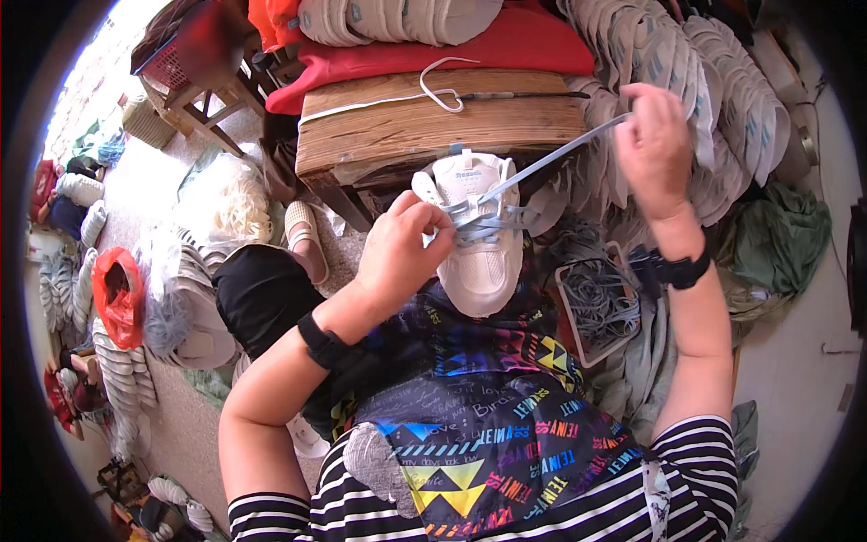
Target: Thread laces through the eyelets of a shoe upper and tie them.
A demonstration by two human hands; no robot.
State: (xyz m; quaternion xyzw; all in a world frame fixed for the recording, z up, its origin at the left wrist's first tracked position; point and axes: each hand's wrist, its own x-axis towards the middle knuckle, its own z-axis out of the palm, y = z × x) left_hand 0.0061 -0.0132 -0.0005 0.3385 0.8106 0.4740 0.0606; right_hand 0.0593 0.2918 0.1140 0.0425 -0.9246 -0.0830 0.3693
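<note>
A white sneaker (479, 271) rests toe toward me on my lap, against the front of a wooden bench. A pale blue-grey shoelace (564, 161) is partly threaded through its eyelets, with loops crossing over the tongue. My right hand (655, 149), raised to the right, pinches one end, and that length runs taut up from the shoe. My left hand (408, 239) is closed at the shoe's left side, thumb and forefinger pinched on the lace beside the eyelets; its other fingers are curled and partly hidden.
On the wooden bench (388, 135) lie a white cord (361, 108) and a thin dark tool (524, 95). A tray of blue-grey laces (601, 303) sits by my right side. Stacked white shoe uppers (650, 54) rise at the far right. A red bag (117, 296) stands left.
</note>
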